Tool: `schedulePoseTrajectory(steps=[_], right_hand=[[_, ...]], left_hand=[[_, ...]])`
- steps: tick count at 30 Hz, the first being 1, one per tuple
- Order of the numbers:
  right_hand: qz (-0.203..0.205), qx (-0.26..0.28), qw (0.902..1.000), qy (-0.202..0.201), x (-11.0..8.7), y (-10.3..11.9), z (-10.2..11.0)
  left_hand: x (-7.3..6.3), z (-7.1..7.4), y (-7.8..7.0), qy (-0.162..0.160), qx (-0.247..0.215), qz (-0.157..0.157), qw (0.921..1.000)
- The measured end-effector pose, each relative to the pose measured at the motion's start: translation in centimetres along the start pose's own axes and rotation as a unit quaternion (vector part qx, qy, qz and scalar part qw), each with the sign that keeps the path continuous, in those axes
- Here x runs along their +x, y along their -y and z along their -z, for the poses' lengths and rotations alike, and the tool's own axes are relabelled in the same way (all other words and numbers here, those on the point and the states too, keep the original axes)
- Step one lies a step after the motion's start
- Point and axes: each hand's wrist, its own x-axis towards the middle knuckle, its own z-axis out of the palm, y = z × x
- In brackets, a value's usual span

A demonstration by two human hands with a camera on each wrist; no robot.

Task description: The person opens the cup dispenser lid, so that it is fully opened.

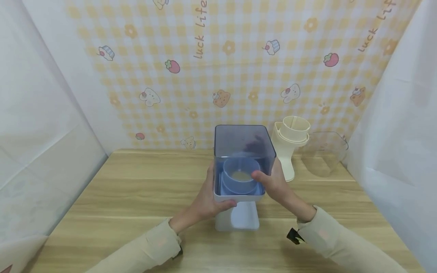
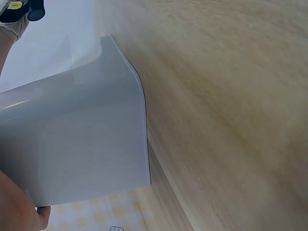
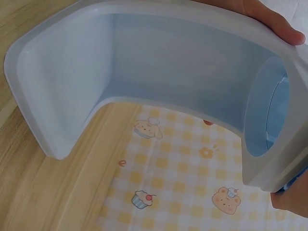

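A white plastic stand [image 1: 245, 216] with a translucent blue-grey box [image 1: 237, 142] on top is between both hands. Inside the box, a round blue collar [image 1: 240, 187] shows through the wall. My left hand [image 1: 206, 201] grips the left side at the box's lower end, thumb across the front below the rim. My right hand [image 1: 278, 184] holds the box's right side, its thumb on the front wall. The stand's curved hollow back [image 3: 178, 62] and round opening [image 3: 267, 108] appear in the right wrist view. Whether the base touches the table cannot be told.
A cream stand [image 1: 286, 159] with a ring top [image 1: 296, 129] is at the back right of the wooden table [image 1: 136, 204]. Beside it lies a clear plastic container [image 1: 321, 155]. Behind hangs a checked cloth [image 1: 191, 87]; white sheets [image 1: 392, 113] flank the table.
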Motion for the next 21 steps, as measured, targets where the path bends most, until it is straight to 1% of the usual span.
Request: schedulePoseTrajectory(steps=[6, 9, 16, 21], right_hand=[[0.004, -0.011, 0.9999, -0.011, 0.01, -0.03, 0.04], [0.010, -0.018, 0.9997, -0.009, 0.10, 0.11, 0.15], [0.015, -0.010, 0.9998, -0.003, 0.27, 0.04, 0.13], [0.007, -0.032, 0.9994, 0.011, 0.36, -0.01, 0.39]], left_hand=[[-0.05, 0.02, -0.06, -0.001, 0.003, 0.011, 0.9999], [0.05, 0.04, -0.21, -0.001, 0.008, 0.018, 0.9998], [0.18, 0.18, -0.39, -0.001, 0.017, 0.016, 0.9997], [0.05, 0.27, -0.49, 0.002, 0.014, 0.025, 0.9996]])
